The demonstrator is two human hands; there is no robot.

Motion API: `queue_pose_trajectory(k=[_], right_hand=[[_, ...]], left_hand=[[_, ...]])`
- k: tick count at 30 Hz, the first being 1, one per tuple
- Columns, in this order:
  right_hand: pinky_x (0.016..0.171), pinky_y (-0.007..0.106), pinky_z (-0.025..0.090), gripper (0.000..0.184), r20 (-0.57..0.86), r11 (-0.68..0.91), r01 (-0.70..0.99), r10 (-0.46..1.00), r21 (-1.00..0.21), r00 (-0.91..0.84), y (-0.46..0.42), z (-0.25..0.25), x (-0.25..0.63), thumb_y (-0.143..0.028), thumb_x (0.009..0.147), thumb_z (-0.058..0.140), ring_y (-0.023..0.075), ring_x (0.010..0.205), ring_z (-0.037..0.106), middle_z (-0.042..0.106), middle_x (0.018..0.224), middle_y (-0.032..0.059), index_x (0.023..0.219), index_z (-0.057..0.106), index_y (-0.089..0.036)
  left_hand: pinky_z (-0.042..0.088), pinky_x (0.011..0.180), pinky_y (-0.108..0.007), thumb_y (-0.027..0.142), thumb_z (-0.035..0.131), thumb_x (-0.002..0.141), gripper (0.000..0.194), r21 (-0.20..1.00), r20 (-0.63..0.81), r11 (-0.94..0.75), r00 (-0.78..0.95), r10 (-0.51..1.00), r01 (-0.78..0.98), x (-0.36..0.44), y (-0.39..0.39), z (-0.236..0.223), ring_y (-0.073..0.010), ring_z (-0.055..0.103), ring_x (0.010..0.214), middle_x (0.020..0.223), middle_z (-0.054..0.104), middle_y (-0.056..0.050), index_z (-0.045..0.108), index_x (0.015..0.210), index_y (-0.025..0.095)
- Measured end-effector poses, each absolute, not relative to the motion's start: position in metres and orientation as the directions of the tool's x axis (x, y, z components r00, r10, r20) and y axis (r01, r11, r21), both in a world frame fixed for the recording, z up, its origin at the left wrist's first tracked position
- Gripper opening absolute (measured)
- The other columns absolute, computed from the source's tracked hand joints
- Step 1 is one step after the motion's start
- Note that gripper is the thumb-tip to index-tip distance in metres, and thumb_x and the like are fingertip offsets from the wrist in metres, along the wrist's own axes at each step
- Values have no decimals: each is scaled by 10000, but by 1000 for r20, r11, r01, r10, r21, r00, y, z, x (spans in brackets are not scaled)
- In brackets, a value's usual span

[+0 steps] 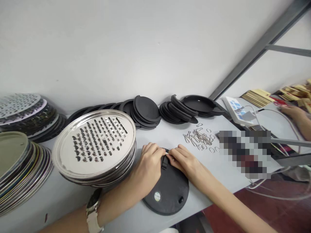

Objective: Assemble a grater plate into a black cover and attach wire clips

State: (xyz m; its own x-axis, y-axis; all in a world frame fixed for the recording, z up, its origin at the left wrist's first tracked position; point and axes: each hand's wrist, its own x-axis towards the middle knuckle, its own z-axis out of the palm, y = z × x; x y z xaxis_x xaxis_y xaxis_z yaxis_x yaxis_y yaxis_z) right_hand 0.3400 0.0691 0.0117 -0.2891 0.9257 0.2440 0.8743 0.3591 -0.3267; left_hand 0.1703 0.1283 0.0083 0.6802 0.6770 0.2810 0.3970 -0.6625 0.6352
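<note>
A round black plastic disc (167, 194) lies flat on the table in front of me, with a small round sticker, a slot near its lower right rim and a raised black tab near its top. At its top edge, my left hand (150, 163) and my right hand (186, 163) meet, fingers pinched. Between their fingertips shows a small shiny metal piece (166, 153); most of it is covered, so I cannot tell if it is a ring or a clasp. To the right of my right hand lies a loose pile of metal rings and clasps (200, 137).
Round metal plates with rows of cut slots (97, 171) are stacked at my left. Another stack of round plates (26, 174) stands farther left. Black round parts (147, 108) line the wall. Beyond the metal frame (252, 48), another person's hand (293, 113) is near wooden pieces.
</note>
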Motion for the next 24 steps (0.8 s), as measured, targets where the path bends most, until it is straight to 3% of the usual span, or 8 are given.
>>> queue_pose_trajectory(k=[8, 13, 24], right_hand=[[645, 270, 406, 182, 153, 277, 824, 961, -494, -232, 70, 14, 345, -189, 1001, 393, 166, 741, 460, 470, 734, 5, 824, 437, -203], [667, 280, 400, 183, 181, 274, 810, 961, -518, -210, 69, 10, 344, -167, 997, 386, 168, 737, 450, 455, 727, 6, 826, 442, -196], [685, 302, 406, 173, 202, 240, 811, 967, -534, -154, 67, 6, 341, -178, 1002, 360, 187, 770, 465, 494, 763, 18, 857, 449, -208]], left_hand=[[441, 798, -364, -54, 369, 871, 276, 475, 292, -775, 756, 586, 417, 168, 126, 5, -205, 491, 880, 898, 512, -38, 534, 902, 165], [441, 813, -379, -51, 362, 870, 284, 428, 284, -796, 772, 569, 429, 167, 125, 4, -213, 489, 893, 927, 511, -46, 531, 944, 165], [438, 862, -400, 39, 361, 908, 256, 515, 293, -682, 640, 710, 520, 167, 125, 5, -226, 543, 944, 990, 568, -67, 481, 1086, 179]])
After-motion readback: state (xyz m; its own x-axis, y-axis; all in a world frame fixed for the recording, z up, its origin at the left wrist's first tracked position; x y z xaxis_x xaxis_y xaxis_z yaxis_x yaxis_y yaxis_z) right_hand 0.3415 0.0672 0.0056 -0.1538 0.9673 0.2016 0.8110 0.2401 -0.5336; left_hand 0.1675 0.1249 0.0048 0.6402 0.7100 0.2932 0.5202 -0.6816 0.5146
